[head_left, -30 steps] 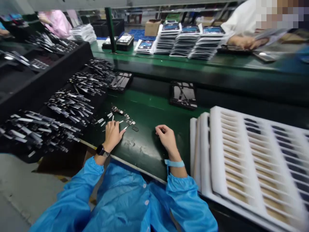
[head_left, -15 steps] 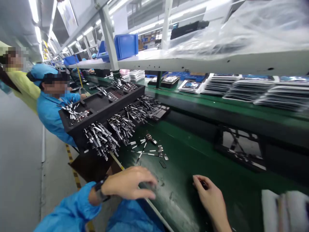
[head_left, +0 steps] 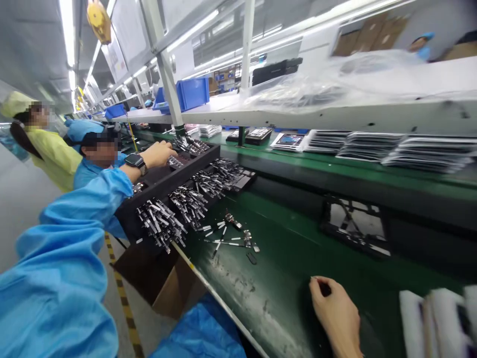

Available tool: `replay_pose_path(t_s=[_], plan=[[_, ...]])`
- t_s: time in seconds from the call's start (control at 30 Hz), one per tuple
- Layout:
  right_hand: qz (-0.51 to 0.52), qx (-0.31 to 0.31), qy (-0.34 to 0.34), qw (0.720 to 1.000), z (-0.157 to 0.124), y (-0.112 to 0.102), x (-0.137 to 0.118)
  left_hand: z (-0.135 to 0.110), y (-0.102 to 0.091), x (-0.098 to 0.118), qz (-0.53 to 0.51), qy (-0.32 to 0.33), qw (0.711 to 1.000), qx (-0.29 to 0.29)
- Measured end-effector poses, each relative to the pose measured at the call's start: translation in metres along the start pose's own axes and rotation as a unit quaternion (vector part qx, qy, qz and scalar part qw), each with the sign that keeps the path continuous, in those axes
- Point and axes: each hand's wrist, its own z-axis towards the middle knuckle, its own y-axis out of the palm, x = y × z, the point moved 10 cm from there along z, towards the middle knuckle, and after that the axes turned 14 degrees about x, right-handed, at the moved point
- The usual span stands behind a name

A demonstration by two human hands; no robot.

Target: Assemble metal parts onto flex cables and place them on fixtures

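Observation:
My left hand [head_left: 158,154], wearing a dark watch, reaches over the black divided tray [head_left: 164,183] at the left. Its bent fingers are a little apart above small metal parts [head_left: 174,162] in one compartment, and no held thing shows. Low on the right, my right hand [head_left: 337,311] hovers by the green bench top, thumb and forefinger pinched together. Whatever the pinch holds, if anything, is too small to make out. Between the hands, loose flex-cable parts [head_left: 238,238] and a small dark flat piece [head_left: 251,258] lie on the bench.
Bundles of thin strips [head_left: 160,223] hang over the tray's near side. A dark frame [head_left: 356,223] lies at the right, with white padded sheets [head_left: 428,318] nearer. Stacked panels [head_left: 372,146] sit below the shelf [head_left: 316,117]. A co-worker in blue [head_left: 93,134] stands beyond the tray.
My left hand has gone from above the near bench edge forward and left to the tray. My right hand keeps its pinch, shifted slightly right in view. The camera view has shifted.

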Motion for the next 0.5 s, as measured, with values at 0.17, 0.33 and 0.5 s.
replay_pose_path(t_s=[0.17, 0.33, 0.5], plan=[[0.037, 0.005, 0.020, 0.999, 0.004, -0.005, 0.002, 0.026, 0.041, 0.004, 0.030, 0.038, 0.997, -0.061], [0.074, -0.007, 0.021, 0.997, 0.003, 0.004, 0.002, 0.027, 0.044, 0.000, 0.037, 0.053, 0.997, -0.052], [0.070, -0.002, -0.002, 0.998, 0.003, 0.008, 0.003, 0.030, 0.033, -0.012, 0.048, 0.044, 0.997, -0.029]])
